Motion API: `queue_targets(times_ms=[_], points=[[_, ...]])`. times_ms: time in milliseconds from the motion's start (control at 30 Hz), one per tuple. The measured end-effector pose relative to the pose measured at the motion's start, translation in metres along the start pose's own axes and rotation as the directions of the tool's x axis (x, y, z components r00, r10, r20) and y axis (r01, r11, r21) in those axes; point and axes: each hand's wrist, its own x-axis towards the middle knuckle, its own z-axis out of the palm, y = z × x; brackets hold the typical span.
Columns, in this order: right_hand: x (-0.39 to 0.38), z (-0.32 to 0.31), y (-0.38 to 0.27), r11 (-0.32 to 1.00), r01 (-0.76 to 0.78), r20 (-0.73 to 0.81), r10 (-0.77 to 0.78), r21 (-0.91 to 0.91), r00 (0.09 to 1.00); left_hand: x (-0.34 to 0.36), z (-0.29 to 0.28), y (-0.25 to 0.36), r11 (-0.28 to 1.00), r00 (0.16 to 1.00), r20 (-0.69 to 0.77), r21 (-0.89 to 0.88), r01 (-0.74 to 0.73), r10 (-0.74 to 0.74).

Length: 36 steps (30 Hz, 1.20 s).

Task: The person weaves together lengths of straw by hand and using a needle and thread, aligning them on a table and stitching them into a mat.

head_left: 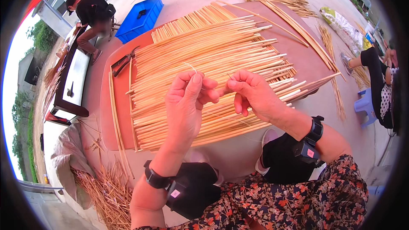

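Observation:
Both my hands are raised over a mat of pale peeled sticks [183,55]. My left hand [189,91] is closed, thumb against forefinger, on a thin pale thread [188,64] whose end curls up above the fingertips. Close beside it, my right hand [251,90] pinches a tiny thin sliver that looks like a needle [229,76]; the fingers hide most of it. A fine length of thread hangs below my hands across the sticks toward my knees. The sticks lie side by side, their ends uneven at the right.
The mat rests on a reddish-brown table [115,98], with dark-handled pliers [123,64] at its left. Beyond stands a blue crate [140,19]. One person [89,12] sits at far left, another [379,81] at right. Loose straw [106,191] lies lower left; stick bundles [281,0] lie behind.

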Motion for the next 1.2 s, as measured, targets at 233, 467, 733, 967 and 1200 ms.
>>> queue_targets(times_ms=[233, 467, 733, 967, 1200], points=[[-0.002, 0.006, 0.010, 0.955, -0.143, 0.143, 0.108, 0.260, 0.984, -0.002, 0.014, 0.001, 0.995, 0.994, 0.091, -0.077, 0.071, -0.064], [0.002, -0.012, 0.012, 0.996, 0.043, -0.021, -0.041, 0.078, 0.999, 0.002, 0.017, -0.007, 0.997, 0.992, 0.109, -0.025, 0.070, -0.067], [-0.001, -0.011, 0.008, 0.995, -0.015, 0.072, 0.008, 0.103, 0.997, 0.003, 0.024, -0.009, 0.991, 0.982, 0.164, -0.083, 0.103, -0.088], [-0.005, -0.020, 0.007, 0.982, 0.187, -0.078, -0.187, -0.009, 0.979, 0.000, 0.030, -0.012, 0.994, 0.984, 0.140, 0.015, 0.110, -0.111], [-0.016, -0.016, -0.017, 0.854, 0.215, -0.100, -0.295, -0.473, 0.950, 0.001, 0.021, -0.014, 0.821, 0.995, 0.041, 0.562, -0.102, 0.096]])
